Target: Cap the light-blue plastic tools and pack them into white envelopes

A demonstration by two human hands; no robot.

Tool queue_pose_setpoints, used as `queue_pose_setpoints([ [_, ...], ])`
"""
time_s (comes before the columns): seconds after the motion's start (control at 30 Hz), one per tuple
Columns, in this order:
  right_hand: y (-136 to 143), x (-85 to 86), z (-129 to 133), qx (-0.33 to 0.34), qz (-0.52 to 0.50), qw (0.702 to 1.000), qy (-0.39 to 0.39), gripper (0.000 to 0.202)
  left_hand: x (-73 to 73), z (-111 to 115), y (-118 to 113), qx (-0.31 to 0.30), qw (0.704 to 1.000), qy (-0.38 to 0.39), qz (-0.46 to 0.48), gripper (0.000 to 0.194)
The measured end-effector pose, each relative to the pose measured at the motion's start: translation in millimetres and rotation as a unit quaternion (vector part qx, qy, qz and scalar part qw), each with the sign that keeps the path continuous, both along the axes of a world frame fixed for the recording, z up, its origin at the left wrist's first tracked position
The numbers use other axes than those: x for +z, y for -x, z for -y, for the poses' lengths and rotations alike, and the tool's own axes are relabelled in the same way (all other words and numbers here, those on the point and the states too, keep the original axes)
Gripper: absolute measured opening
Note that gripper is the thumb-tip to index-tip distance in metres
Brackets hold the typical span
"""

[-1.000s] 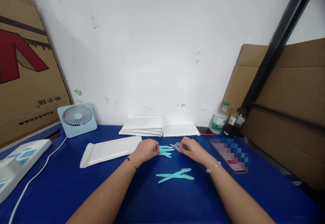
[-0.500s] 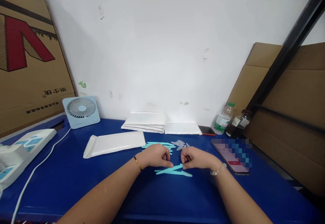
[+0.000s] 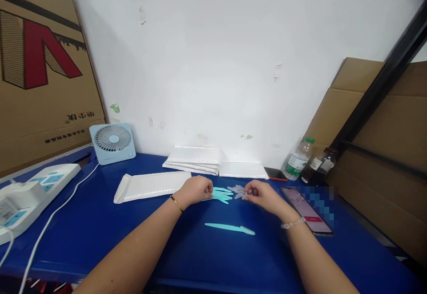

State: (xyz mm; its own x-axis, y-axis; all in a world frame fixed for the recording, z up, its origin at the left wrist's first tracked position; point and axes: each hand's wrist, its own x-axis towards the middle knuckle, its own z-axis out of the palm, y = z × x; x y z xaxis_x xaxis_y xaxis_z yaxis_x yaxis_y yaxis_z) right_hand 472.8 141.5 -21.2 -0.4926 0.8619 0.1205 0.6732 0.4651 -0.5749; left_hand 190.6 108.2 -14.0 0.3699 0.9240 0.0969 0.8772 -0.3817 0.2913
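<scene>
A turquoise eyebrow razor (image 3: 230, 227) lies alone on the blue table, nearer to me than both hands. Beyond it is a loose pile of turquoise eyebrow razors (image 3: 223, 195). My left hand (image 3: 197, 190) is at the pile's left end, thumb and fingers closed around the end of a razor there; its fingers partly hide the handles. Just right of the pile lie several small translucent blade caps (image 3: 238, 191). My right hand (image 3: 262, 195) reaches to them from the right, thumb and forefinger pinched at the rightmost cap.
White padded mailers (image 3: 193, 157) are stacked by the wall; one mailer (image 3: 150, 185) lies left of my hands. A phone (image 3: 307, 211), a plastic bottle (image 3: 298, 160) and a dark bottle (image 3: 318, 167) stand right. A fan (image 3: 113, 142) and power strip (image 3: 63, 176) are left.
My hands have parted and moved away from me, left hand to the razor pile, right hand to the caps. The razor held between them no longer shows above the one on the table.
</scene>
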Motion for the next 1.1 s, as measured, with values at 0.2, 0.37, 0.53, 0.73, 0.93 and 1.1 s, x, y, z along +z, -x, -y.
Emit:
queue_pose_setpoints([
  [0.2, 8.9, 11.7, 26.1, 0.163, 0.128, 0.966, 0.155, 0.031, 5.6, 14.0, -15.4, -0.065, 0.996, 0.049, 0.043, 0.029],
  [0.37, 21.6, 9.9, 35.7, 0.173, 0.150, 0.965, 0.129, 0.016, -1.4, 27.4, -35.5, -0.133, 0.984, 0.113, 0.020, 0.029],
  [0.53, 19.1, 11.2, 30.2, 0.153, 0.107, 0.978, 0.088, 0.008, -2.7, 25.8, -36.9, -0.119, 0.990, 0.070, -0.030, 0.011],
  [0.73, -1.0, 16.5, 15.5, 0.061, -0.029, 0.992, 0.108, 0.017, 7.1, 15.6, -17.1, -0.057, 0.998, -0.010, -0.020, 0.015],
  [0.93, 1.7, 13.9, 12.6, 0.051, -0.124, 0.984, 0.117, 0.027, 14.7, 16.7, -13.7, -0.056, 0.997, 0.034, 0.028, 0.014],
  [1.1, 4.2, 14.0, 15.2, 0.063, -0.136, 0.981, 0.124, 0.029, 15.4, 16.2, -14.5, -0.049, 0.997, 0.047, 0.027, 0.014],
])
